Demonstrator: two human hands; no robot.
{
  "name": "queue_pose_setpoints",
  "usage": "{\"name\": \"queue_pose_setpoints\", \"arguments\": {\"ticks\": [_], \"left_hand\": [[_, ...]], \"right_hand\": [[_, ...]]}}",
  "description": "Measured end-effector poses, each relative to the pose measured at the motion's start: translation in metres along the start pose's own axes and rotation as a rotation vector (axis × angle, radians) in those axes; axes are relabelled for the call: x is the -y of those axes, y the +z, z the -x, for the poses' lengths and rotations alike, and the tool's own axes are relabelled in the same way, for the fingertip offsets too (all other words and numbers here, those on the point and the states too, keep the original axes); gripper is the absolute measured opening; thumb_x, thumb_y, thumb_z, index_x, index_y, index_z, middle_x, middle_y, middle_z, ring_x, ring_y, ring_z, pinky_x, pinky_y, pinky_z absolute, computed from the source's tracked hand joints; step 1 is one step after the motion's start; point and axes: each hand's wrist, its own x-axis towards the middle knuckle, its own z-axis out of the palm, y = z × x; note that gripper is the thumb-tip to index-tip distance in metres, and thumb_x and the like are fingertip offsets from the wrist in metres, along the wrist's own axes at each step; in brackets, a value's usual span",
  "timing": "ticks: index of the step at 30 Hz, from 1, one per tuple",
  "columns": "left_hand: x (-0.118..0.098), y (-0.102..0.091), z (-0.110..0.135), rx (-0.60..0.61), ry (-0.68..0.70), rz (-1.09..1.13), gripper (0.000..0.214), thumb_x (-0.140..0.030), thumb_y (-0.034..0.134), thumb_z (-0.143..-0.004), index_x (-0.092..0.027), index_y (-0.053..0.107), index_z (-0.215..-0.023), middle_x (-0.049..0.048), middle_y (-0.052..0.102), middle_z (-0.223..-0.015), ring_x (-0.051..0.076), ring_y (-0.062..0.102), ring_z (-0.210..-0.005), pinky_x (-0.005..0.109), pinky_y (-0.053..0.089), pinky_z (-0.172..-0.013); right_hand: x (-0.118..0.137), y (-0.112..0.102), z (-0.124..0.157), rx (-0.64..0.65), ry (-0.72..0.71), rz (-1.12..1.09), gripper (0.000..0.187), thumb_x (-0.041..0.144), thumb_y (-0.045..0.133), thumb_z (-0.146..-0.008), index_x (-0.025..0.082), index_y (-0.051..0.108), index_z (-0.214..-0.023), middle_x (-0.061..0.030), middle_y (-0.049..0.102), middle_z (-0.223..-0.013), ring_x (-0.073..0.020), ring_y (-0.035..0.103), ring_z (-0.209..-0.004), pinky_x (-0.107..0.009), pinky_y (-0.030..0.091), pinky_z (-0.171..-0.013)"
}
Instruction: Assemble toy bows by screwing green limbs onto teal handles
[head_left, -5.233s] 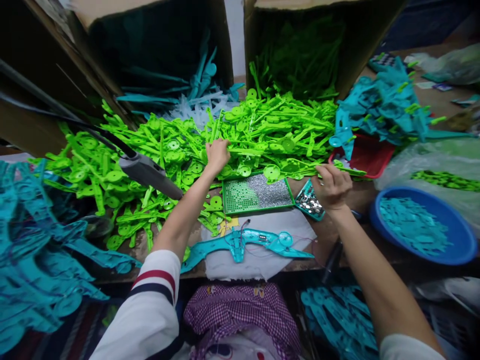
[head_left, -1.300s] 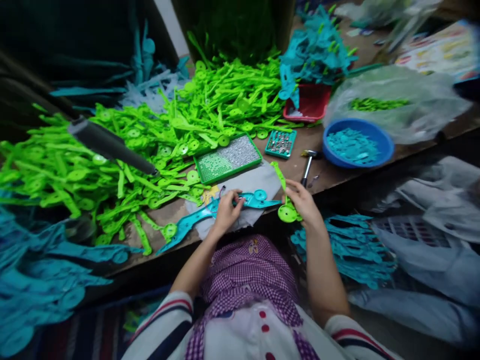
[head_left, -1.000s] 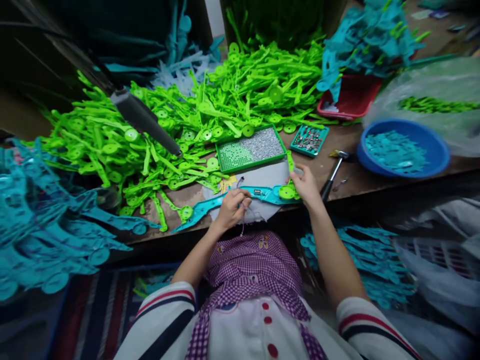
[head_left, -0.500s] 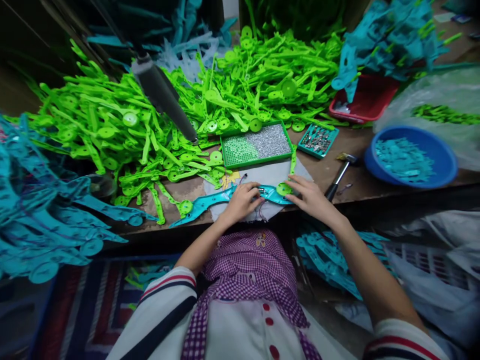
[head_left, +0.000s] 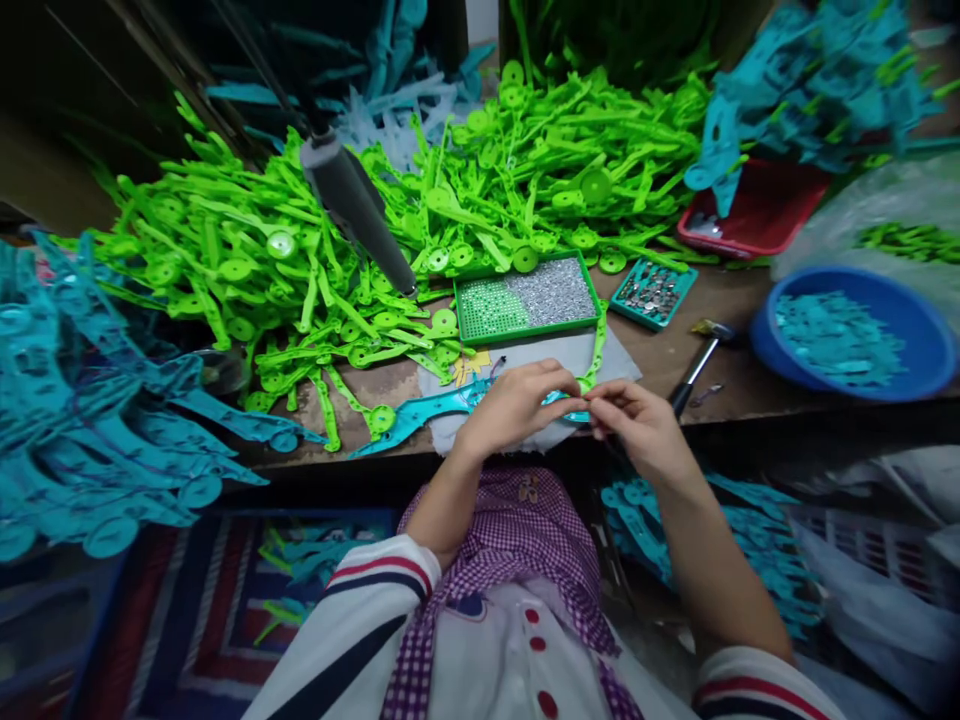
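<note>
A long teal plastic piece (head_left: pixel 420 412) lies on a grey cloth (head_left: pixel 611 357) at the table's near edge. My left hand (head_left: pixel 517 405) is curled over the teal piece's middle, fingers pressed on it. My right hand (head_left: pixel 641 428) pinches at the piece's right end, fingertips meeting those of the left. A green strip (head_left: pixel 598 345) rises from under the hands toward the green tray of small silver parts (head_left: pixel 525 297). What sits between the fingertips is hidden.
A big heap of green plastic strips (head_left: pixel 300 260) covers the table behind. A grey tool handle (head_left: pixel 356 210) hangs over it. A small teal tray of metal bits (head_left: pixel 652 293), a hammer (head_left: pixel 694 362), a blue bowl (head_left: pixel 930 340), a red tray (head_left: pixel 757 205) and teal piles (head_left: pixel 90 400) surround.
Both hands have drawn together over the teal piece's right half. The green strip that the right hand carried in now lies on the piece, mostly under my hands.
</note>
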Motion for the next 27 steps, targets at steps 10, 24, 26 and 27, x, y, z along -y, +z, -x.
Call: {"name": "queue_pose_setpoints", "arguments": {"ticks": [10, 24, 26, 27], "left_hand": [[0.019, 0.029, -0.029, -0.037, -0.103, 0.052, 0.021, -0.033, 0.053, -0.100, -0.021, 0.067, -0.091, 0.0005, 0.070, -0.082, 0.015, 0.064, -0.077, 0.027, 0.046, -0.070], [0.060, 0.086, -0.057, 0.326, -0.115, -0.283, 0.071, -0.048, 0.080, -0.076, -0.019, 0.054, -0.135, 0.0154, 0.061, -0.132, 0.036, 0.057, -0.119, 0.048, 0.047, -0.095], [0.061, 0.082, -0.052, 0.371, -0.120, -0.281, 0.071, -0.046, 0.078, -0.079, -0.019, 0.051, -0.138, 0.0156, 0.060, -0.135, 0.036, 0.056, -0.122, 0.048, 0.047, -0.096], [0.060, 0.078, -0.048, 0.397, -0.118, -0.280, 0.070, -0.044, 0.078, -0.080, -0.020, 0.051, -0.139, 0.0155, 0.060, -0.136, 0.035, 0.057, -0.123, 0.048, 0.047, -0.097]], "right_hand": [[0.003, -0.058, -0.003, -0.188, 0.002, -0.116, 0.025, 0.048, 0.076, -0.071, 0.028, 0.063, -0.079, 0.0001, 0.055, -0.073, -0.0096, 0.044, -0.052, -0.029, 0.042, -0.051], [-0.046, -0.054, -0.035, -0.307, -0.044, 0.022, 0.040, 0.049, 0.078, -0.071, 0.021, 0.070, -0.098, -0.0034, 0.071, -0.081, -0.0142, 0.066, -0.069, -0.027, 0.054, -0.061], [-0.053, -0.056, -0.032, -0.319, -0.021, 0.040, 0.042, 0.050, 0.078, -0.071, 0.020, 0.070, -0.098, -0.0040, 0.072, -0.081, -0.0137, 0.065, -0.067, -0.025, 0.051, -0.058], [-0.056, -0.056, -0.030, -0.299, -0.002, 0.038, 0.042, 0.051, 0.078, -0.071, 0.019, 0.069, -0.098, -0.0043, 0.072, -0.081, -0.0135, 0.065, -0.066, -0.025, 0.051, -0.057]]}}
